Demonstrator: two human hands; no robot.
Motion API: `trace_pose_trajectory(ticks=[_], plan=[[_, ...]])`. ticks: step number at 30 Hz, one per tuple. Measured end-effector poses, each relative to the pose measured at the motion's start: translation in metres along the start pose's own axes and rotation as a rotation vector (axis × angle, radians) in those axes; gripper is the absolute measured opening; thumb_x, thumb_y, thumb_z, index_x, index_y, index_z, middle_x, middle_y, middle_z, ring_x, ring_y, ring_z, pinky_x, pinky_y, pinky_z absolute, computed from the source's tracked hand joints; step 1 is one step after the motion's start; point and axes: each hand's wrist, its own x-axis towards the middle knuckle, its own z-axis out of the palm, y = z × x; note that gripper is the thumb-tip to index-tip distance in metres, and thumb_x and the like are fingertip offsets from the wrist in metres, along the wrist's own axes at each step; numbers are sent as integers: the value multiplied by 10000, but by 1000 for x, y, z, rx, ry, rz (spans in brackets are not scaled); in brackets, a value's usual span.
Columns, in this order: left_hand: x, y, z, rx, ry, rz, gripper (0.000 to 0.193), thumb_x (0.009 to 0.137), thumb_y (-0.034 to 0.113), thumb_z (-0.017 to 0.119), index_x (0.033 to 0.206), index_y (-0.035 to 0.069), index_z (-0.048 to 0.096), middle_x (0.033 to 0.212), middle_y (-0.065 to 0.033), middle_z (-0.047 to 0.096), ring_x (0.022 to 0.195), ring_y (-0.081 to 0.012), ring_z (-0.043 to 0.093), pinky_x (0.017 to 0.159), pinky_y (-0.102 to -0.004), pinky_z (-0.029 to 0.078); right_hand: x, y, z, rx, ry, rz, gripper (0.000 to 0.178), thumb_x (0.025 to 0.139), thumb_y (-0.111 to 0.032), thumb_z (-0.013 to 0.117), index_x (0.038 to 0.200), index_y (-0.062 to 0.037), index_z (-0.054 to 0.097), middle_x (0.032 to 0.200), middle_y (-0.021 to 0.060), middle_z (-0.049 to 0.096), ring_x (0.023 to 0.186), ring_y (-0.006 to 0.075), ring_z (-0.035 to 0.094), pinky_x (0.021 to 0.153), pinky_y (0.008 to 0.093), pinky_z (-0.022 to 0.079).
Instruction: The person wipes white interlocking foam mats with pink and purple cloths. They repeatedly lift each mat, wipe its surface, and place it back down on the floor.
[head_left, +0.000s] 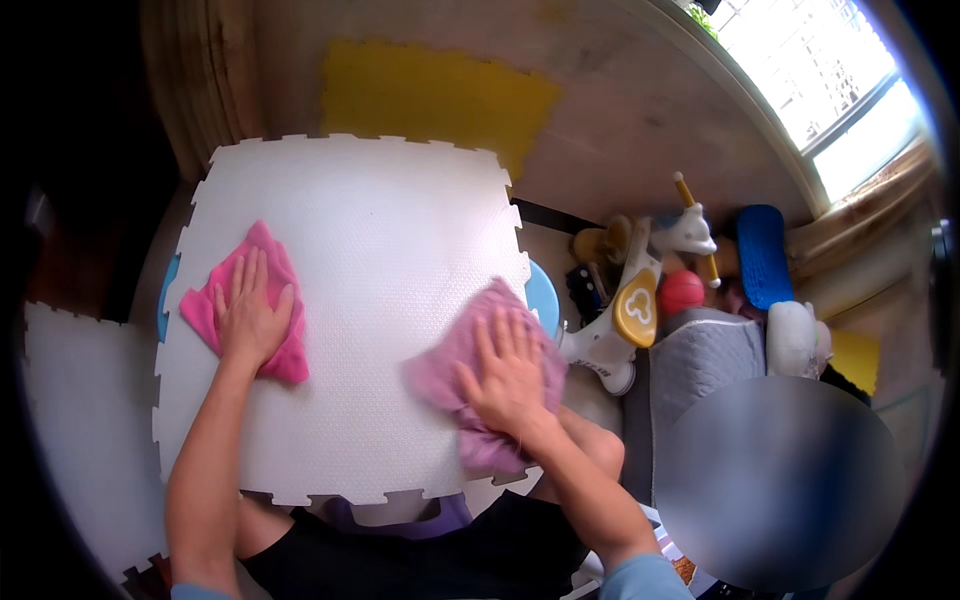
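Under your left hand (pixel 250 318), fingers parted, lay pink cloth (pixel 287 346); under your right hand (pixel 508 388), likewise, mauve cloth (pixel 446 362), whose overhang past the mat (pixel 365 260) risked slippage.

From the wearer's head, one wide fisheye view looks down and ahead over the left hand (pixel 252 318) and right hand (pixel 508 385), near enough to show both forearms (pixel 208 450) behind them, yet wide enough to reach the window (pixel 800 70) well beyond the right hand, straight edges bowing toward its rim.
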Motion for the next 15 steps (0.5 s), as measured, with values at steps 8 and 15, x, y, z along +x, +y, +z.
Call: trace_pose_trajectory(ticks=[8,15], plan=[[1,3,0,-16,17,10,778,1007,506,494,1632,82,310,1709,-85,284,1592,-254,214,1287,-552,87,-111,-77,46,20,-77,-221,849,958,-586,519,1561,1,406,1686,306,169,1560,524,127,1215,700,10],[4,2,-2,0,13,0,787,1007,518,486,1632,75,307,1709,-89,282,1590,-261,217,1285,-550,96,68,-97,11,149,-162,-337,752,993,-483,503,1567,-12,390,1693,238,225,1580,430,169,1255,543,229]])
